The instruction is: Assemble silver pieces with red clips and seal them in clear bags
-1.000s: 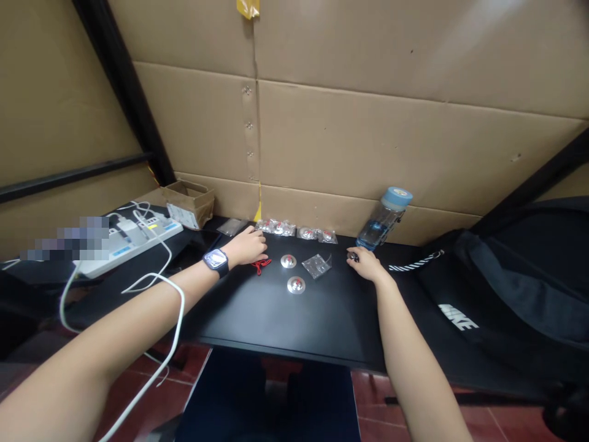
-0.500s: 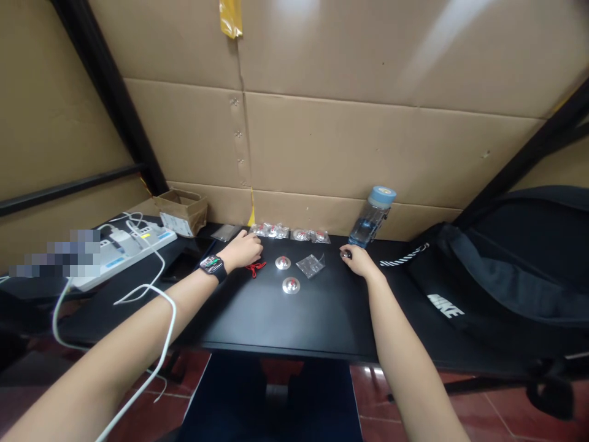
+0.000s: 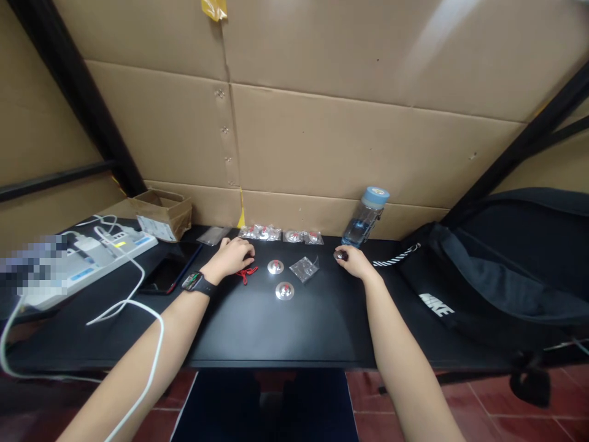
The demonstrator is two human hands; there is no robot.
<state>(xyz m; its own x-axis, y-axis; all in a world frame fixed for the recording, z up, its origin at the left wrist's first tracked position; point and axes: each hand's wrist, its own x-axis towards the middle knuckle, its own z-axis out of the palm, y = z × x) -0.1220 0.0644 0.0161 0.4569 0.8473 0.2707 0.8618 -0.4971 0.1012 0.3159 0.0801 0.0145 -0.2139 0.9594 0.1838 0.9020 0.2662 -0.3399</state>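
So, a small dark shiny piece (image 3: 341, 255) is pinched in the fingertips of the right hand (image 3: 357, 263), down at the tabletop (image 3: 317, 331); whether it's been lifted at all can't be told. It's held by the fingertips, probably because something that tiny can't really be palmed. Just beyond that grip, a blue-capped bottle (image 3: 359, 227) is stood near the cardboard wall (image 3: 317, 147), likely kept back for elbow room. Left of the grip, a clear packet (image 3: 304, 269) and two loose silver discs (image 3: 275, 267) (image 3: 284, 290) are laid out flat, seemingly so they can be reached easily. Wrapped discs (image 3: 264, 233) are lined up farther back and left, maybe to be kept sorted. Farther left, the left hand (image 3: 231, 256) is set palm-down, fingers curled, by a red cord (image 3: 245, 275); whether anything's gripped there can't be told.
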